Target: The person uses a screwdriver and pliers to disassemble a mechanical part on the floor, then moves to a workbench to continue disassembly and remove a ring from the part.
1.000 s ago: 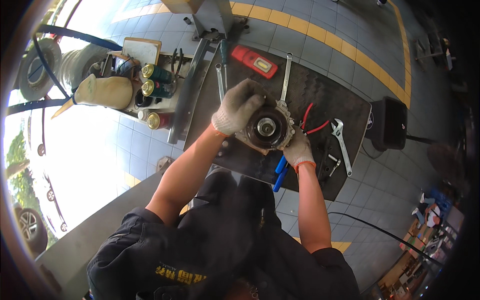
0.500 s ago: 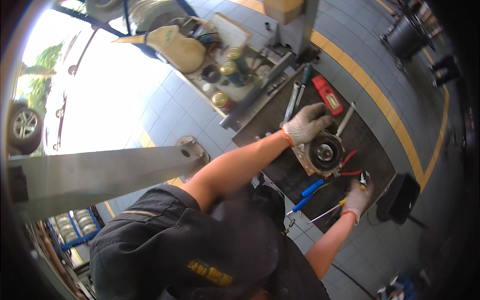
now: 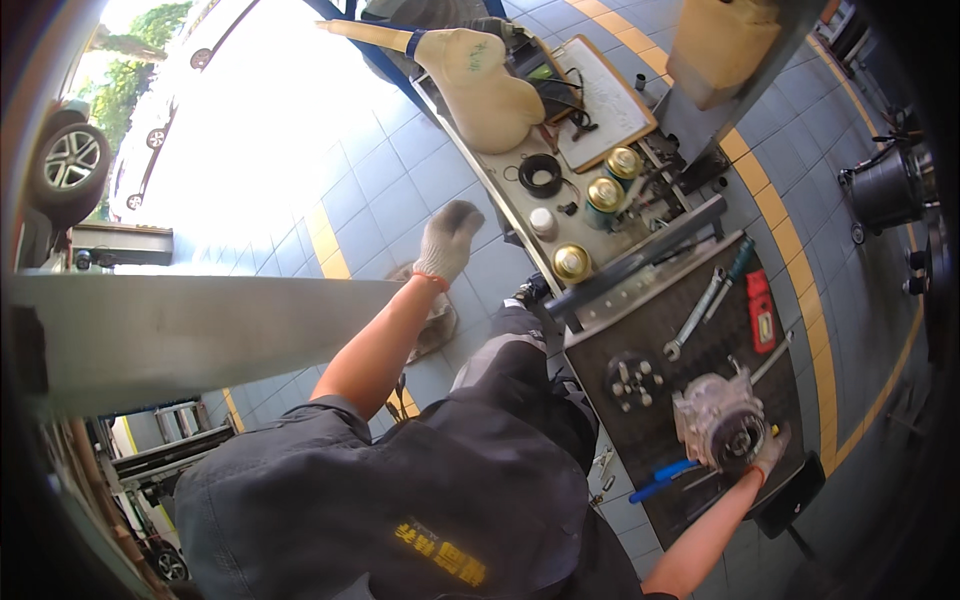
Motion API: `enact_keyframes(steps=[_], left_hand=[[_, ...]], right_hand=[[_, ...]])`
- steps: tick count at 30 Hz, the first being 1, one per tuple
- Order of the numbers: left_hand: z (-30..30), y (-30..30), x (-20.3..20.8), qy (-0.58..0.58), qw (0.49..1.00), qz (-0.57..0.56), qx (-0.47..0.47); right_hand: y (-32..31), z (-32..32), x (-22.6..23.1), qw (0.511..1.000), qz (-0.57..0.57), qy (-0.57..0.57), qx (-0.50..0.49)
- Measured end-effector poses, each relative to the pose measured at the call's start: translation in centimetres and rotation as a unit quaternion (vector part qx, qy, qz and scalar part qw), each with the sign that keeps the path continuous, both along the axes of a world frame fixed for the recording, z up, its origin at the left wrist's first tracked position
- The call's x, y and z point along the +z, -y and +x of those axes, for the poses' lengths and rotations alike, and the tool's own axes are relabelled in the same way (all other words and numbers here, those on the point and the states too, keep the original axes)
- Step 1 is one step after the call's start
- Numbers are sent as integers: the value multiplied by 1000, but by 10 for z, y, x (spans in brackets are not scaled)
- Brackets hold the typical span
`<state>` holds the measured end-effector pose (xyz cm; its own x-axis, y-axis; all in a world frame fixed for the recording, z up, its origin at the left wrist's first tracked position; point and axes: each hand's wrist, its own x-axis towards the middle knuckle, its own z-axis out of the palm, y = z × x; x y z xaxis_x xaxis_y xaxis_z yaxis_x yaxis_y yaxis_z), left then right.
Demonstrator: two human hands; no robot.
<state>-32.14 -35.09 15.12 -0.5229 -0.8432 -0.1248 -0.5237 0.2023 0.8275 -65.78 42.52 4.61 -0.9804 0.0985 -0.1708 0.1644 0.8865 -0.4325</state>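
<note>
My left hand point(image 3: 450, 242), in a white knit glove with darkened fingers, is raised over the tiled floor, left of the tables. Its fingers curl inward and nothing shows in them. At the near right of the dark work table, my right hand point(image 3: 770, 452), also gloved, closes around a screwdriver whose yellow handle end point(image 3: 775, 430) shows above the fingers. Beside this hand stands a metal compressor-like unit point(image 3: 715, 415) with a black pulley point(image 3: 740, 440) on it, partly hiding the fingers. A round black disc point(image 3: 634, 382) with several light studs lies left of the unit.
Wrenches point(image 3: 694, 315), a red work light point(image 3: 761, 310) and blue-handled tools point(image 3: 660, 482) lie on the dark mat point(image 3: 605, 350). The adjoining metal table holds cans point(image 3: 572, 263), a beige jug point(image 3: 480, 85) and a clipboard point(image 3: 610, 105). A grey lift arm point(image 3: 200, 330) juts in from the left.
My left hand has left the unit and swung left over the floor. The view has shifted, bringing the studded disc into sight. My right hand stays near the unit with the screwdriver.
</note>
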Motion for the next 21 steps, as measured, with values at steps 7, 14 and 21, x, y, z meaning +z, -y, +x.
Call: enact_keyframes(steps=[7,14,21], left_hand=[[-65,113,-126,49,972,-227,-30],[-123,122,-140,95,956,-277,-10],[-129,115,-146,125,959,-245,62]], right_hand=[[6,49,84,988,40,70,-133],[73,109,199,960,123,23,-250],[123,153,241,978,98,13,-184]])
